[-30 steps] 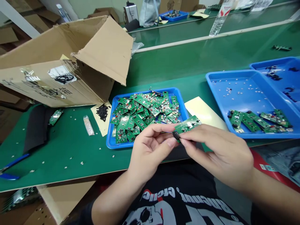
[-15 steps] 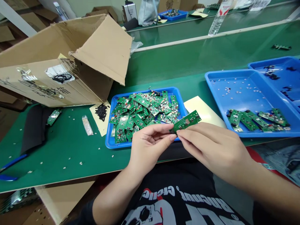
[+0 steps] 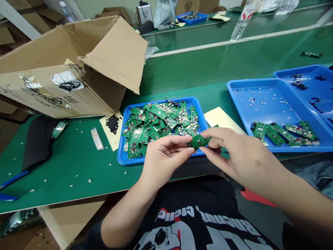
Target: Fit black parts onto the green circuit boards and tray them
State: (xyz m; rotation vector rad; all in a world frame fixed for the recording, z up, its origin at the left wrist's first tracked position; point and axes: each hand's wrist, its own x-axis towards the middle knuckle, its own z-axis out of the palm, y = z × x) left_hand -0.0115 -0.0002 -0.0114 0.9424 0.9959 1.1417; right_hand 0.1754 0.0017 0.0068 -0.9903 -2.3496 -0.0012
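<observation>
Between my two hands is a small green circuit board (image 3: 199, 141), held up over the front right corner of a blue tray (image 3: 120, 152). My left hand (image 3: 166, 156) pinches its left end between thumb and fingers. At the other end, my right hand (image 3: 234, 152) grips the board with thumb and forefinger, and its fingers cover much of that part. A thin dark strip shows under the right fingers; I cannot tell what it is. Many similar circuit boards (image 3: 156, 125) lie piled in the blue tray beyond my hands.
To the right, a larger blue tray (image 3: 262, 86) holds several boards and small white bits, with another blue tray (image 3: 293, 72) behind it. An open cardboard box (image 3: 96, 93) stands at left. Black pieces (image 3: 112, 124) lie on yellow paper. Blue-handled pliers (image 3: 13, 180) rest at the left edge.
My right hand has shifted its grip and now covers most of the board's right end. The board has turned slightly. My left hand keeps its pinch.
</observation>
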